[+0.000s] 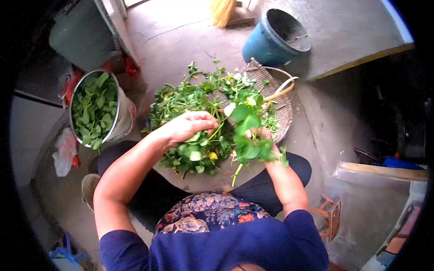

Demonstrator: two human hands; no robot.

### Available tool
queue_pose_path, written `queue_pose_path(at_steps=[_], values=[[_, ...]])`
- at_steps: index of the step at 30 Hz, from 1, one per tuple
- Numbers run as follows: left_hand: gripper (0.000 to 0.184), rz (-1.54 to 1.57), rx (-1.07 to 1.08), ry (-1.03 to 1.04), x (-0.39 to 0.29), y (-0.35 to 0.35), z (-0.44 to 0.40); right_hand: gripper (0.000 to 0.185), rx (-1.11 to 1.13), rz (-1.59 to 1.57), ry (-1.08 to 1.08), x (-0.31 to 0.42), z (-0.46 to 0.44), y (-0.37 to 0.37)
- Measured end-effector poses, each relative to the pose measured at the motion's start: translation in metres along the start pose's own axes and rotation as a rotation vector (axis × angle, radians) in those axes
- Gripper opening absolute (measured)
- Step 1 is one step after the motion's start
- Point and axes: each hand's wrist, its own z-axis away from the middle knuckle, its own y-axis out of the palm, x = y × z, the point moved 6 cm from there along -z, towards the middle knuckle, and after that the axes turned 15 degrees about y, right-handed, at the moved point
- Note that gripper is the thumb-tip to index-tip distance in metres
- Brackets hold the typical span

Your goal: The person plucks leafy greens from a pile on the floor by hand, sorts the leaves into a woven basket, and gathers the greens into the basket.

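Observation:
My left hand [192, 126] is closed in a pinch over the pile, with several green leaves [194, 148] bunched under the palm. Thin stems run by its fingertips. On the other side, my right hand [266, 135] grips a leafy green stem [247, 118], and its broad leaves cover most of the fingers. The cut-looking end of a pale stalk hangs below that hand. Between and beyond both hands lies a loose heap of leafy greens [176, 106] with a few yellow leaves. It partly covers a round woven basket [282, 113].
At the left stands a white bucket [123, 115] filled with green leaves, a plastic bag [65, 153] beside it. A blue bucket [260, 45] is behind the basket, near a straw broom [222, 12]. A small wooden stool [332, 219] sits at the right.

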Motion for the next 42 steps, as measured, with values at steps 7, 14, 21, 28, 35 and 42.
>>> queue_pose_path(at_steps=[7,14,21,28,35,42], values=[[0.028,-0.088,0.097,-0.164,0.009,0.024,0.006,0.014,-0.429,0.498,0.103,-0.003,-0.011,-0.004],[0.030,-0.360,0.186,-0.182,0.016,0.034,0.005,0.024,-0.630,0.709,0.042,-0.002,-0.015,-0.001],[0.021,-0.306,0.186,-0.241,0.033,0.031,0.002,0.025,-0.676,0.916,0.055,-0.002,-0.016,-0.006],[0.023,-0.089,0.213,-0.355,0.046,0.037,0.011,0.018,-0.781,1.239,0.046,0.004,-0.014,0.018],[0.016,0.093,0.013,-0.425,0.071,0.034,0.024,0.020,-0.786,1.161,-0.098,0.002,-0.018,0.004],[0.022,-0.512,-0.141,-0.270,0.052,-0.002,0.021,0.021,-0.859,0.776,0.040,-0.040,-0.037,-0.060]])
